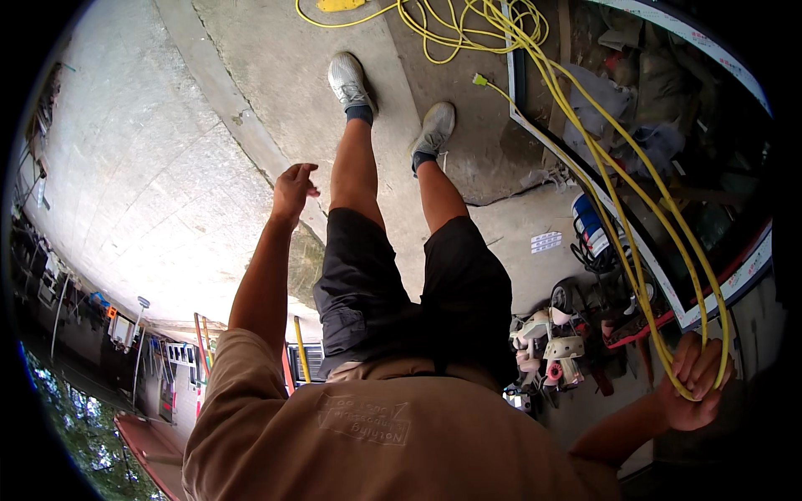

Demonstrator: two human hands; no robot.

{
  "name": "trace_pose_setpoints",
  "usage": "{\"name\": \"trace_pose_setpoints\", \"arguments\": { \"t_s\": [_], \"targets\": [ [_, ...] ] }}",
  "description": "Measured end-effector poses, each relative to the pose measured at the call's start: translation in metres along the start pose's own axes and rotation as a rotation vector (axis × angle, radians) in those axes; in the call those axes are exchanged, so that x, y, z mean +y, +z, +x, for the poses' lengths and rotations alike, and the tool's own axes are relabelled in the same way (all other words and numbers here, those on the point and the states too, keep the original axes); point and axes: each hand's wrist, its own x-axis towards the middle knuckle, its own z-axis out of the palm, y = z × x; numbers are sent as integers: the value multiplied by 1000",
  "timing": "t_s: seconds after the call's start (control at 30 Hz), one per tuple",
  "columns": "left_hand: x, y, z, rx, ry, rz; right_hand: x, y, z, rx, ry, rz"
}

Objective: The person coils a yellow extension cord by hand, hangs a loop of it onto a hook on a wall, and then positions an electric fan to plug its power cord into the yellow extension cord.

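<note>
My right hand point(697, 380), at the lower right, is closed around several loops of a yellow extension cord point(622, 179). From that hand the strands stretch up and over a dark frame with a white edge. More of the cord lies tangled on the floor at the top. One end, a bright yellow-green plug point(479, 80), rests on the concrete right of my shoes. My left hand point(294, 190) hangs beside my left leg, holding nothing, its fingers loosely bent and apart. A yellow block-shaped piece point(340, 4) at the top edge is partly cut off.
The large frame point(668, 288) leans or lies on the right, with plastic bags point(601, 100) and clutter inside it. Below it stand a blue and white container point(589, 224) and a pale toy-like vehicle point(564, 346). Concrete floor point(142, 159) spreads left; poles and a ladder point(182, 355) are behind me.
</note>
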Motion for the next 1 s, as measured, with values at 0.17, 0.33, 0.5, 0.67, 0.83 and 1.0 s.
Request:
{"name": "trace_pose_setpoints", "arguments": {
  "t_s": [0.17, 0.33, 0.5, 0.67, 0.83, 1.0],
  "targets": [
    [49, 15, -33, -334, 9, -1064, -13, 11, -7, -37, -21, 82],
    [90, 24, -78, -511, 96, -1389, -37, 21, -24, -48, -72, 101],
    [110, 25, -110, -515, 160, -1294, -76, 32, -40, -146, -109, 39],
    [159, 51, -162, -427, 122, -879, -132, 48, -63, -219, -241, -183],
    [218, 100, -214, -679, 170, -598, -195, 40, -101, -326, -439, -281],
    [270, 172, -277, -834, -170, -292, -251, 33, -155, -351, -543, -308]
  ]
}}
